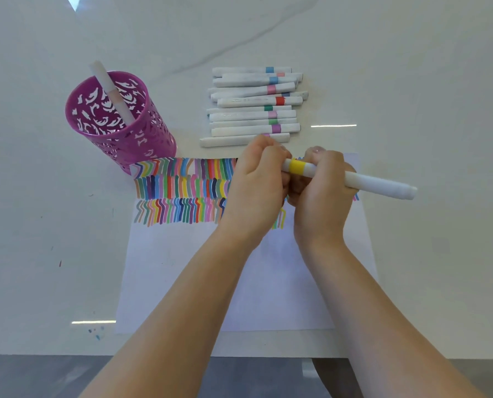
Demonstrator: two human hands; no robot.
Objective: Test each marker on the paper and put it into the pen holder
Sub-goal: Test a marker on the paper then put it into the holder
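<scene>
Together, left hand (256, 186) and right hand (321, 195) grip the yellow-banded marker (360, 179) over paper (179, 268).

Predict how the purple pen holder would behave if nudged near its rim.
The pen holder is probably light, since its walls are perforated. It could tip, being tall with one marker leaning against its rim. It looks stiff, keeping a round shape.

A glossy white table (411, 254) with faint grey veining fills the view. Bright light streaks (333, 125) reflect on it. Grey floor (38, 377) shows below
</scene>
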